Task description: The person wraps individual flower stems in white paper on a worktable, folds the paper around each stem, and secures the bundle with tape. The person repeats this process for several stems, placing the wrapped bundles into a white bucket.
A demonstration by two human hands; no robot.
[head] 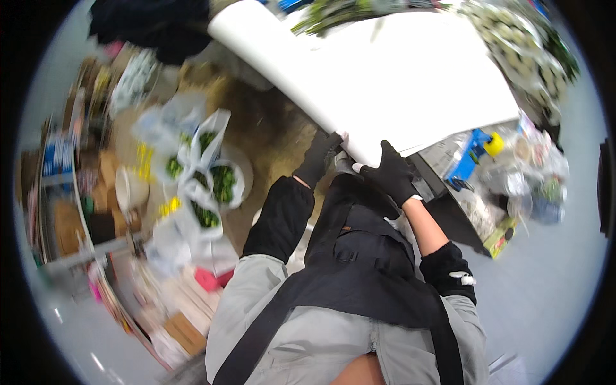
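A large white sheet (pixel 409 82), apparently paper, covers much of the work surface before me, its left side curving over into a roll. My left hand (pixel 320 156), in a black glove with bare fingertips, grips the near left corner of the rolled edge. Close by on the right, my right hand (pixel 387 173), gloved alike, holds the near edge with its thumb and forefinger spread. Part of each hand's fingers is hidden at the sheet. Green stems (pixel 332 14) lie at the sheet's far edge. A bunch of white flowers (pixel 519 53) in clear wrap lies beyond its right side.
A blue tape dispenser (pixel 464 159) with a yellow part and clear plastic items (pixel 515 178) sit on the table's right end. Bagged green plants (pixel 221 183) stand in buckets on the floor at left. A white bucket (pixel 131 187) and loaded shelves (pixel 72 192) are farther left.
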